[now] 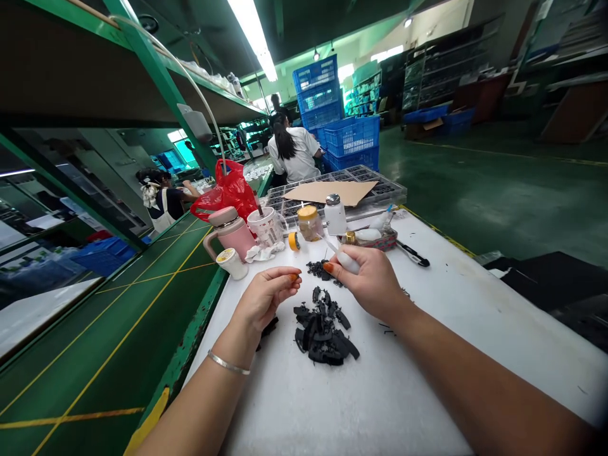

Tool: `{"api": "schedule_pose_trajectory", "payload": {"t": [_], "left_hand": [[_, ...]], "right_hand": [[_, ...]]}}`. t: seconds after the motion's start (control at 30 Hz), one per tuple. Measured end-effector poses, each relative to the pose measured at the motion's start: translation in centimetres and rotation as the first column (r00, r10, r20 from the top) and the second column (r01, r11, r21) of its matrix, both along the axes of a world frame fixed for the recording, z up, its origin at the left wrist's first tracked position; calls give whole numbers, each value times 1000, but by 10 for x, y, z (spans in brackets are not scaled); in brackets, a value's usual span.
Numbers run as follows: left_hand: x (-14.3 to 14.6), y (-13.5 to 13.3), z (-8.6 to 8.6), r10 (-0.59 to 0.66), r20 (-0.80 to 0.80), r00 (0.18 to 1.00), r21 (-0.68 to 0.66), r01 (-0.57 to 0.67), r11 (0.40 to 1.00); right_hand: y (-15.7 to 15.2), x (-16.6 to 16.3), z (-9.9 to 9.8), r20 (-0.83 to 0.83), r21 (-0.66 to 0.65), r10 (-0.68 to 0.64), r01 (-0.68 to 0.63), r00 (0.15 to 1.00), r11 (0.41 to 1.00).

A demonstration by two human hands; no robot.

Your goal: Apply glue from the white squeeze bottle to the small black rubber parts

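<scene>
My right hand (373, 278) grips a small white squeeze bottle (348, 261), its thin tip pointing up and to the left. Across from it, my left hand (273, 292) is pinched closed, thumb against fingers; whatever it may hold is too small or hidden to make out. Between and below the hands lies a pile of black plastic parts (325, 335). Farther back is a heap of smaller black pieces (319, 271), partly behind the bottle. Some more dark parts (268, 332) show beside my left wrist.
Along the table's back stand a pink thermos (234, 235), a white patterned cup (266, 227), a yellow-lidded jar (310, 225) and a white pump bottle (335, 215). A black-handled cutter (413, 254) lies right. Cardboard (332, 192) covers part trays. A green conveyor (109, 323) runs left; two people sit beyond.
</scene>
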State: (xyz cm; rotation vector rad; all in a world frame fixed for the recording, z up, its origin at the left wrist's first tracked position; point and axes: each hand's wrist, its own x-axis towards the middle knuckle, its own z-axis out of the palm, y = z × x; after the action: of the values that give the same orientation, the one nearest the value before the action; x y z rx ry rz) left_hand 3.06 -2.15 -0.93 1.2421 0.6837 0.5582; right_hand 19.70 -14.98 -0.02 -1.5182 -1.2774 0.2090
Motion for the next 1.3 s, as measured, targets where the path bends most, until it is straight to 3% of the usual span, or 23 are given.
{"api": "schedule_pose_trajectory", "payload": {"t": [0.17, 0.33, 0.5, 0.9, 1.3], "left_hand": [[-5, -11, -5, -45, 129, 991, -175, 68, 982], [-7, -14, -11, -175, 224, 959, -222, 225, 949], [-12, -17, -12, -168, 313, 935, -284, 261, 922], [-17, -21, -8, -294, 425, 856, -128, 379, 917], [-15, -23, -9, -285, 315, 905, -131, 339, 932]], "right_hand": [[-2, -6, 2, -96, -41, 89, -93, 991, 995], [-3, -15, 4, -273, -48, 210, -231, 939, 972], [-6, -22, 7, -352, -62, 285, -326, 891, 943], [-15, -33, 16, -344, -109, 333, -390, 878, 915], [-14, -36, 15, -350, -178, 320, -398, 880, 900]]}}
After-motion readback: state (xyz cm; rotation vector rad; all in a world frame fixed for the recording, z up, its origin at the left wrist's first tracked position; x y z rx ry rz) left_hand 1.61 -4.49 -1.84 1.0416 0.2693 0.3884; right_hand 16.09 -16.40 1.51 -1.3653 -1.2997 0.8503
